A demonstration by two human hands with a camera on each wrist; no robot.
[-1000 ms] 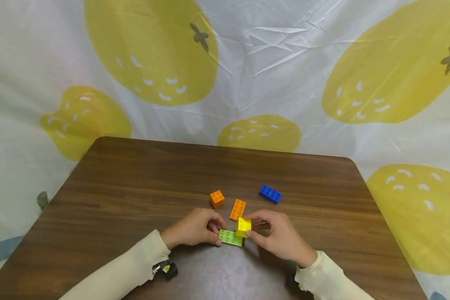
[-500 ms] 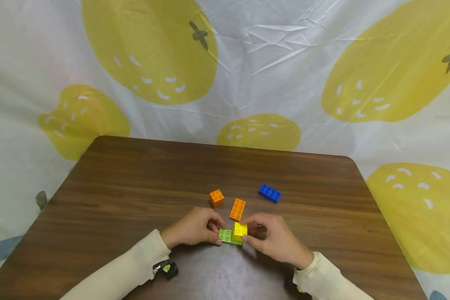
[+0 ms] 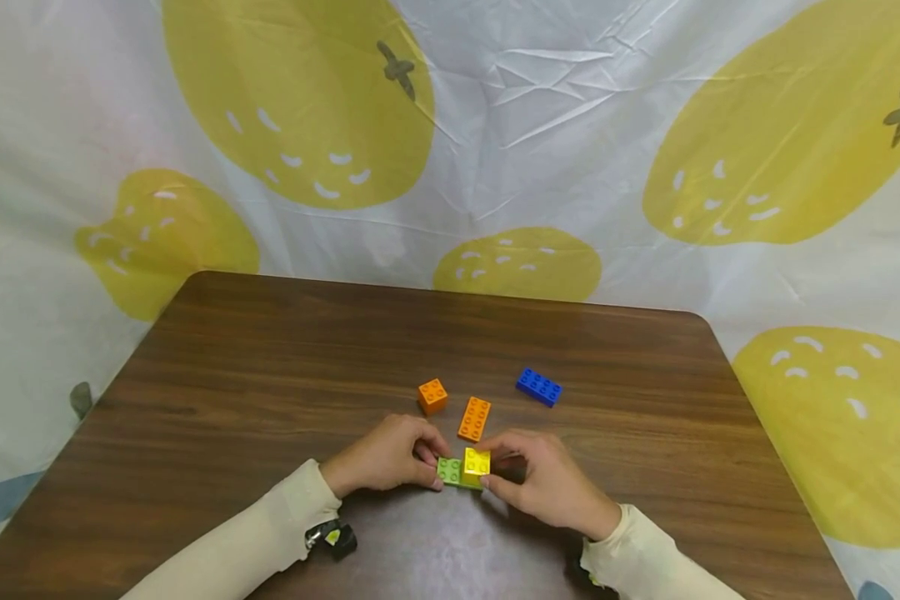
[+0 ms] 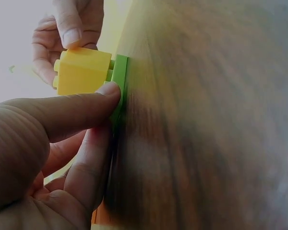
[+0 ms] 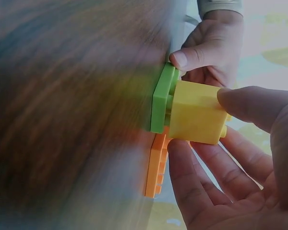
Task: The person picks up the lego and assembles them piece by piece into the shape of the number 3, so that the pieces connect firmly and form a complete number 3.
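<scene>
A thin green toy brick lies flat on the table, its left end pinched between the thumb and fingers of my left hand. My right hand grips a taller yellow toy brick by thumb and fingertips. The yellow brick sits over the right half of the green brick, upright. In the left wrist view, green studs still show in a narrow gap under the yellow brick.
Just beyond the hands lies a flat orange brick. Farther back are a small orange cube-shaped brick on the left and a blue brick on the right. The brown table ends at a lemon-print cloth.
My right hand has moved left and down with the yellow brick, from above the green brick's right end to over its studs. My left hand has stayed put.
</scene>
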